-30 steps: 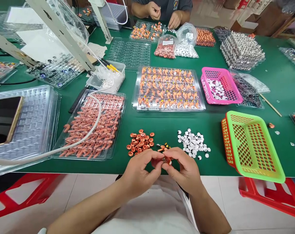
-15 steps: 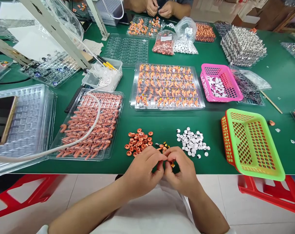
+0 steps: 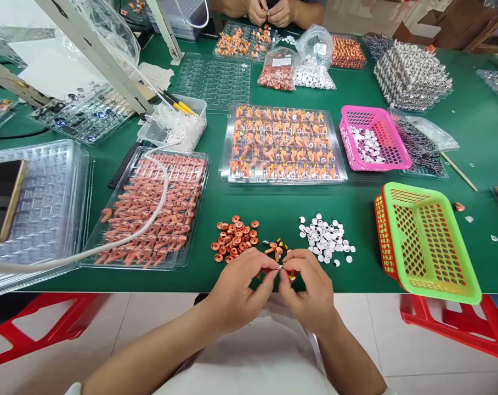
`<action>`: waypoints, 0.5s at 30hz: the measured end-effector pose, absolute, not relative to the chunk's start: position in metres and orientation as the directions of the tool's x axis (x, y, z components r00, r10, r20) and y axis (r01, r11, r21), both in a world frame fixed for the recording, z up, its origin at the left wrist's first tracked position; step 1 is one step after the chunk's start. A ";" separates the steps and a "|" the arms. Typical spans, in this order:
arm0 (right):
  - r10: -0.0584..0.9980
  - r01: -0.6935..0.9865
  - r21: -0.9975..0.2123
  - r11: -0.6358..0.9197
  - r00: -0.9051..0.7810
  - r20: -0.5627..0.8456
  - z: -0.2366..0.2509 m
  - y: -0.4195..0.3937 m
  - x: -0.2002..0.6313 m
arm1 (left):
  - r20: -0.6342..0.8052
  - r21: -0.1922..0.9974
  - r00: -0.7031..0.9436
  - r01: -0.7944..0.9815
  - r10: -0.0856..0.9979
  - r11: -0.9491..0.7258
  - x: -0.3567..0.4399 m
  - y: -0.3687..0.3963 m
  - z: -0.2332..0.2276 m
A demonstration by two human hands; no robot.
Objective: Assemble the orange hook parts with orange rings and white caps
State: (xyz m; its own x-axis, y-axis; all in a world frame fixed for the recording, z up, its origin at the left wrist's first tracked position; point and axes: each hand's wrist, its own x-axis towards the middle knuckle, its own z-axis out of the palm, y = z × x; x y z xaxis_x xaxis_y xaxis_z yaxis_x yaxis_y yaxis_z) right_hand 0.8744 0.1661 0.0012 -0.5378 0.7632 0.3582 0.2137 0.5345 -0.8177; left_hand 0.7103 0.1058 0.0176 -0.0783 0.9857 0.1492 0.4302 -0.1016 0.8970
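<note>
My left hand (image 3: 243, 282) and my right hand (image 3: 309, 282) meet at the table's front edge, fingertips pinched together. Between them sits a tiny whitish piece (image 3: 279, 267), mostly covered by the fingers and too small to name. Just beyond the fingertips lie a few small orange parts with yellow ends (image 3: 277, 248). A heap of orange-brown cup-shaped discs (image 3: 235, 237) is beyond my left hand. Past my right hand, white discs with black spots (image 3: 326, 238) are spread in a loose heap.
A clear tray of orange parts (image 3: 282, 144) lies ahead. Left is a tray of reddish curved parts (image 3: 154, 208), crossed by a white hose (image 3: 152, 219). A pink basket (image 3: 397, 159) and green basket (image 3: 458, 247) stand right. Opposite, a co-worker's hands (image 3: 269, 12) hold something small.
My fingertips have parted slightly, so the small whitish piece between them now shows. Across the table, the co-worker's hands have come closer together.
</note>
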 end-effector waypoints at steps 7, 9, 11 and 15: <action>0.634 0.005 -0.897 0.442 -0.710 0.308 0.004 0.174 0.886 | -0.245 0.961 0.070 -0.117 0.967 0.252 0.697 0.109 0.023; 0.618 -0.023 -0.906 0.424 -0.723 0.308 0.004 0.175 0.887 | -0.254 0.948 0.122 -0.164 0.959 0.272 0.695 0.110 0.023; 0.608 -0.034 -0.909 0.415 -0.733 0.305 0.003 0.176 0.888 | -0.258 0.951 0.154 -0.132 0.954 0.279 0.692 0.111 0.024; 0.582 -0.031 -0.913 0.406 -0.762 0.284 0.004 0.177 0.889 | -0.266 0.962 0.232 -0.003 0.936 0.274 0.686 0.112 0.028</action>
